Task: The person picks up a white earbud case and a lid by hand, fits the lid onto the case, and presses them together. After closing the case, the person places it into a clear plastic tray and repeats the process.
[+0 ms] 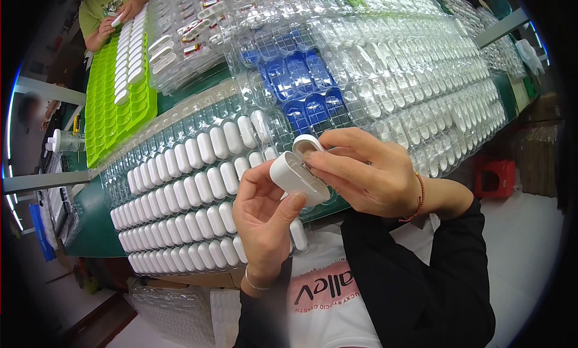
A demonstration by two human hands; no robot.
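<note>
A small white earbud charging case is held up in front of my chest, its lid swung up from the body. My left hand wraps the body between thumb and fingers. My right hand pinches the lid, its fingertips partly covering the inside and the hinge area. Just beyond and to the left, a clear plastic tray carries rows of closed, rounded white cases.
Clear blister trays with white parts cover the table's right side, beside blue tray pieces. A green tray with white cases lies far left, where another person's hands hold a white piece. A red stool stands at right.
</note>
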